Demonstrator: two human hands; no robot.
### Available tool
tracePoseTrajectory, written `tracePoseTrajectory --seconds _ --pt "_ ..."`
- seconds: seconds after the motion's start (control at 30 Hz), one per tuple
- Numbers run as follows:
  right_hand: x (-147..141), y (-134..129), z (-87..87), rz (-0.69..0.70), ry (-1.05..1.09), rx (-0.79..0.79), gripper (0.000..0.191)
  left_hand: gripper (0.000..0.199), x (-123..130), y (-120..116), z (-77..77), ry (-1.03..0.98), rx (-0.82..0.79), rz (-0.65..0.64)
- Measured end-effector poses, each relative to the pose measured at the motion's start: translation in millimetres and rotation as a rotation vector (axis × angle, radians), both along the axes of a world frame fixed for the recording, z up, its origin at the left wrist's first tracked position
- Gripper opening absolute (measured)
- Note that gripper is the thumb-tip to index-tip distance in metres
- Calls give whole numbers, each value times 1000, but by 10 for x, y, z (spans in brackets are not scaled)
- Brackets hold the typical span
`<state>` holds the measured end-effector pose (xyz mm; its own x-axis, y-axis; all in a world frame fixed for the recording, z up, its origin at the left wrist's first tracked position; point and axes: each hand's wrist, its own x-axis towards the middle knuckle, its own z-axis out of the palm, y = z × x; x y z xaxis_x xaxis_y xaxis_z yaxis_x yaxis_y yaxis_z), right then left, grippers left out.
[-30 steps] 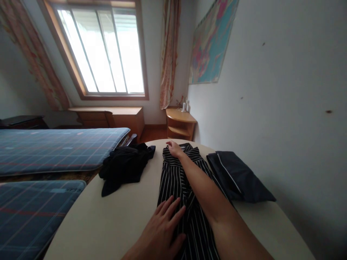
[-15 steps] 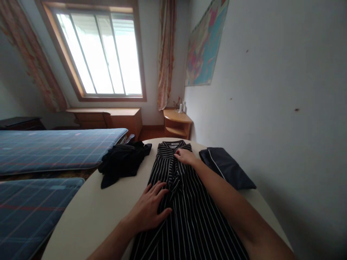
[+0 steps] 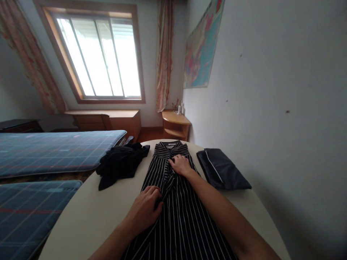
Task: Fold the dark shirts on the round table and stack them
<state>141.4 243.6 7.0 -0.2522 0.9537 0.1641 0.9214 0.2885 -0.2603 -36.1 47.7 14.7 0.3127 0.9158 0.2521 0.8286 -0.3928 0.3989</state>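
1. The garment point(image 3: 180, 209) lies lengthwise on the desk point(image 3: 78, 216), from the centre to the bottom of the frame: black cloth with thin white stripes (they bend where it creases), a collar at the top, and a twisted gather near the middle.
2. The right hand point(image 3: 181, 164), at the centre of the frame, rests on the garment below the collar, fingers loosely bent and slightly spread.
3. The left hand point(image 3: 146, 205), lower centre-left, is at the garment's left edge; its fingers curve, the thumb set apart from them. Whether they pinch any cloth, I cannot tell.
4. Left of centre, the black cloth point(image 3: 121, 162) sits in a soft, crumpled heap.
5. Right of centre, the dark bundle point(image 3: 227, 169) is smooth, flat and folded, with a pale line across it.
6. The desk is cream, with a rounded edge; plaid mattresses point(image 3: 59, 151) fill the left of the frame.
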Motion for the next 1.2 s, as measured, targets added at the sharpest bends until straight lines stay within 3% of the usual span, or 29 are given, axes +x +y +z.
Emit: tracePoseTrajectory --seconds 0.13,0.37,0.57,0.67,0.77,0.87,0.97,1.2 --pt "-177 87 104 -35 -10 23 51 10 27 -16 30 27 -25 43" --pt "-359 181 48 -134 167 25 34 15 51 -27 9 -49 -39 108" --pt "-329 343 127 -107 265 44 22 13 119 -7 56 -294 -113 140" --pt "-267 394 129 -132 254 58 23 15 155 -7 33 -405 -184 92" --pt "-190 376 81 -120 222 48 30 25 162 -26 -50 -370 -167 -38" --pt "-116 291 55 -59 194 79 34 44 142 -57 -143 -204 -69 -115" --pt "-51 139 107 -10 155 109 29 66 116 -90 -201 -34 -73 -139" --pt "22 -560 201 129 89 7 49 71 77 -90 -225 117 -132 -183"
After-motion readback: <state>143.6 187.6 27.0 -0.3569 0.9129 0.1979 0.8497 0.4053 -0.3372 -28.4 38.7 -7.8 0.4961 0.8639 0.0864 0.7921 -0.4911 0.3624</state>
